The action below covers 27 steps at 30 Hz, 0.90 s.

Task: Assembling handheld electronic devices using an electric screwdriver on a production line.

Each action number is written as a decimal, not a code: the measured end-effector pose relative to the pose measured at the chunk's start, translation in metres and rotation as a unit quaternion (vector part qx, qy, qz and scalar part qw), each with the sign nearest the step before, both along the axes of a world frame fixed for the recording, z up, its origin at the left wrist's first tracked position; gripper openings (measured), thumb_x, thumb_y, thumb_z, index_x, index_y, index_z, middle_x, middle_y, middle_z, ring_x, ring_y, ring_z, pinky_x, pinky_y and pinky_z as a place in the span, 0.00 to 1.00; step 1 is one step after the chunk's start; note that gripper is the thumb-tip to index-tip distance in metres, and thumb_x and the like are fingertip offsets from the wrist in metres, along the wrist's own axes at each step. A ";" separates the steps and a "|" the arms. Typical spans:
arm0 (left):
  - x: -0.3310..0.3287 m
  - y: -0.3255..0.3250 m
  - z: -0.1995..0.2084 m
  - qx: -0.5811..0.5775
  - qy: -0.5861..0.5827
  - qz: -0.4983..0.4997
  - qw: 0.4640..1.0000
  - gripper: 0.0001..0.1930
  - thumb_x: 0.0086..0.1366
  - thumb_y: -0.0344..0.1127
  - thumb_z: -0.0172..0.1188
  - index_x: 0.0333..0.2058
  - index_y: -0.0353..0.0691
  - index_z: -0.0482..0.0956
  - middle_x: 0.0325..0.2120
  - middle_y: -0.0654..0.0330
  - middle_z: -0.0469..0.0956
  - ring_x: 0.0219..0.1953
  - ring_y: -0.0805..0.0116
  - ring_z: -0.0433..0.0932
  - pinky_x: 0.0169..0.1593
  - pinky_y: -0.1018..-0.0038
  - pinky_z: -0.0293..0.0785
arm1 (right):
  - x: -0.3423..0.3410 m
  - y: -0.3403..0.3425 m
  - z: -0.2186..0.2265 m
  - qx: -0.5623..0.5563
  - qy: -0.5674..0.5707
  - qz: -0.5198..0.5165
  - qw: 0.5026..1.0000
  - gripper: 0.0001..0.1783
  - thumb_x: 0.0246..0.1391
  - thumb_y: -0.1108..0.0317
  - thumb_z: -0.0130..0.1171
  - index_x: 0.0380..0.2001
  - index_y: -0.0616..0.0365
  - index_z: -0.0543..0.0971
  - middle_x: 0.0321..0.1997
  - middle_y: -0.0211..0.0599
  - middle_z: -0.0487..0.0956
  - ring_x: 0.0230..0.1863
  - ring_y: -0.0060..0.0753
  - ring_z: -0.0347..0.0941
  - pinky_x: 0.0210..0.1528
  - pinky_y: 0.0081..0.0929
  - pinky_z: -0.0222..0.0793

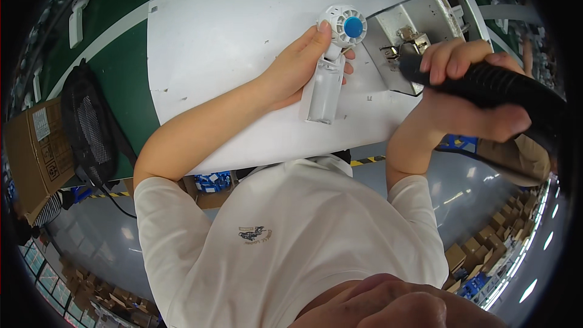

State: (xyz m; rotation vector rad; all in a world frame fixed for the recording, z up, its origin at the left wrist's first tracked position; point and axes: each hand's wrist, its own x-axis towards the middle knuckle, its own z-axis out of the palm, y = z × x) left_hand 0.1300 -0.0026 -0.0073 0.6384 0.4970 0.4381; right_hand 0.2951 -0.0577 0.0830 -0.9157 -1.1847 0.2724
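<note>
In your left hand (pixel 297 67) you had a white handheld fan (pixel 328 82), its round, spoked head with a bright blue centre farthest from you — the pale grey handle pointed back toward your body. Your right hand (pixel 452 100) was wrapped around a thick black tool (pixel 516 88), ribbed along its body — its blurred, blunt end pointed to your left.

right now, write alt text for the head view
The wearer's left hand holds a white fan-like device with a blue centre over a white table; the right hand grips a ribbed black object near a metal box.
</note>
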 end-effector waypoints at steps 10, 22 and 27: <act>-0.001 0.000 0.000 0.005 0.001 0.011 1.000 0.26 0.70 0.57 0.40 0.53 0.41 0.64 0.41 0.59 0.73 0.38 0.74 0.74 0.41 0.75 0.76 | -0.024 0.023 -0.036 0.047 0.154 0.287 0.944 0.37 0.53 0.27 0.40 0.42 0.52 0.65 0.19 0.36 0.68 0.14 0.27 0.62 0.15 0.26 0.64; -0.001 -0.002 0.000 0.003 0.029 0.012 0.999 0.28 0.69 0.60 0.39 0.49 0.40 0.69 0.38 0.58 0.74 0.38 0.73 0.73 0.42 0.76 0.76 | -0.036 0.038 -0.051 0.060 0.152 0.344 0.925 0.40 0.51 0.22 0.35 0.41 0.50 0.67 0.17 0.32 0.66 0.12 0.24 0.60 0.12 0.23 0.61; -0.001 -0.002 -0.003 0.000 0.028 0.012 1.000 0.28 0.69 0.61 0.39 0.46 0.39 0.71 0.37 0.59 0.74 0.38 0.72 0.72 0.45 0.74 0.74 | -0.034 0.038 -0.051 0.060 0.137 0.361 0.920 0.42 0.50 0.21 0.35 0.42 0.50 0.67 0.17 0.32 0.66 0.12 0.23 0.60 0.12 0.23 0.61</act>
